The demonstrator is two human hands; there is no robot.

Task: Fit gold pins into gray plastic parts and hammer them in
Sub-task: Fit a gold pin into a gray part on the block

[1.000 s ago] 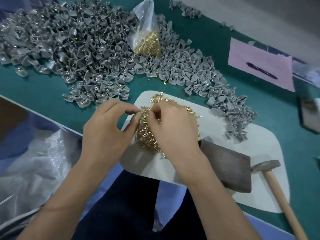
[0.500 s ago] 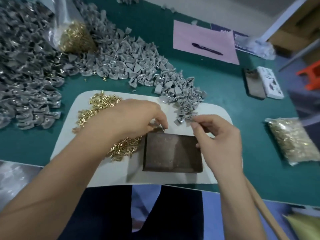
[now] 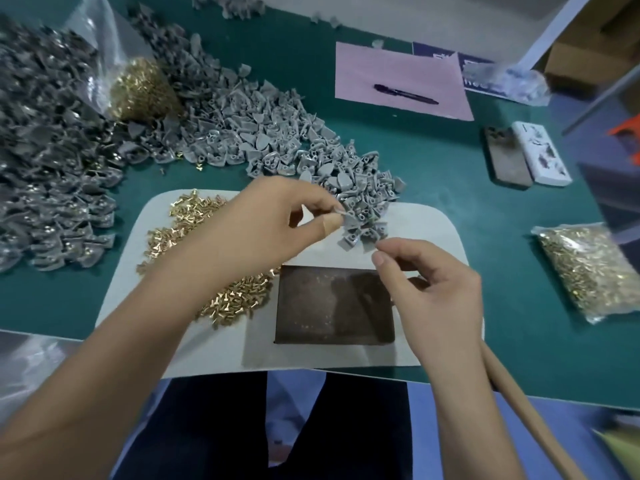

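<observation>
My left hand (image 3: pixel 277 223) reaches across the white mat (image 3: pixel 433 230) and pinches a gray plastic part (image 3: pixel 346 220) at the near tip of the long heap of gray parts (image 3: pixel 277 143). My right hand (image 3: pixel 433 289) hovers just below that tip. Its thumb and forefinger pinch a small gold pin that the fingertips almost hide. Loose gold pins (image 3: pixel 239 299) lie on the mat under my left forearm. A dark metal block (image 3: pixel 334 304) sits on the mat below both hands. The hammer's wooden handle (image 3: pixel 519 403) runs out past my right wrist.
An open bag of pins (image 3: pixel 142 88) lies among the gray parts at the back left, and a sealed bag of pins (image 3: pixel 588 268) at the right. Pink paper (image 3: pixel 398 64) with a pen (image 3: pixel 405 93) is at the back. Two phones (image 3: pixel 526 155) lie to its right.
Both hands left the pin heap and moved right to the tip of the gray parts. My left hand took hold of a gray part there. The view swung right.
</observation>
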